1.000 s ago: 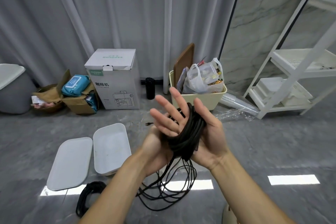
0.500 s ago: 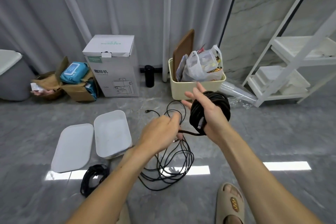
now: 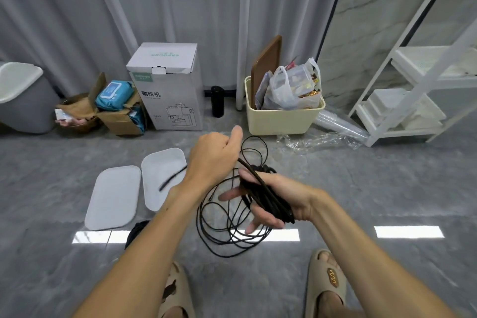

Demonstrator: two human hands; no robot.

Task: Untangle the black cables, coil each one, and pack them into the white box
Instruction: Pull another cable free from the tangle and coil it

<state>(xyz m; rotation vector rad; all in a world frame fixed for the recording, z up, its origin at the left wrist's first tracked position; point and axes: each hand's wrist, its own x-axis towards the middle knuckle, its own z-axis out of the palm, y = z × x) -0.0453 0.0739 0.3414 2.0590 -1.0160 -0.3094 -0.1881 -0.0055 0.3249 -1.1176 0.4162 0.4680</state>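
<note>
My right hand [image 3: 271,201] palm up, fingers half spread, thumb pressing black coil [image 3: 265,193] lying across palm. My left hand [image 3: 214,160] fisted, gripping strand [image 3: 247,165] running from coil up into fist; tail end [image 3: 171,179] sticks out left, blurred, above box [image 3: 161,178]. Loose cable loops [image 3: 227,230] on floor below both hands, just ahead of my slippers. Box open on floor left of left hand, lid [image 3: 112,197] flat beside it. Second black bundle [image 3: 135,232] on floor near lid, partly behind left forearm.
</note>
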